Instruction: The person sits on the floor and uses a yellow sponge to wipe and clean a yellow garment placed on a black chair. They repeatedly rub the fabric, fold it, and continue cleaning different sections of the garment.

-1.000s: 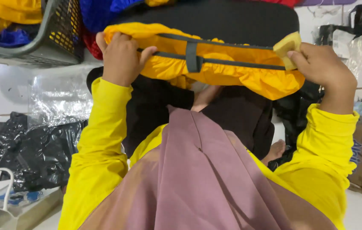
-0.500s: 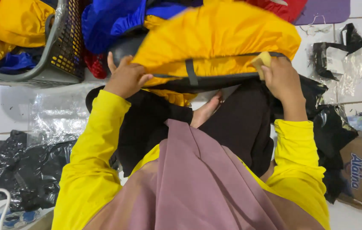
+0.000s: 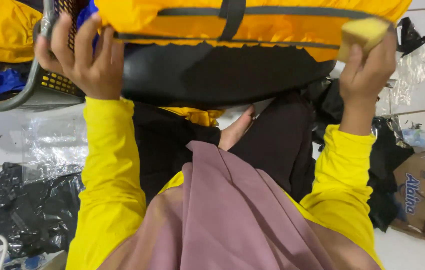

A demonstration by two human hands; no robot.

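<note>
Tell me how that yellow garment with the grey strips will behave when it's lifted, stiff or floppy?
Probably floppy: the yellow garment wrinkles and sags between the left hand and right hand. It looks thin and likely light. Its smooth sheen suggests it could be slippery.

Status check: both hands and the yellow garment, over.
Left hand gripping yellow garment edge. Right hand pinching its yellow tag. Garment raised, spread. Basket close left.

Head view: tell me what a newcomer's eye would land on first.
A big yellow garment with grey straps fills the top, held up by the left hand and the right hand, which also pinches a yellow sponge. A grey laundry basket sits at upper left, crumpled black plastic bags at lower left.
</note>
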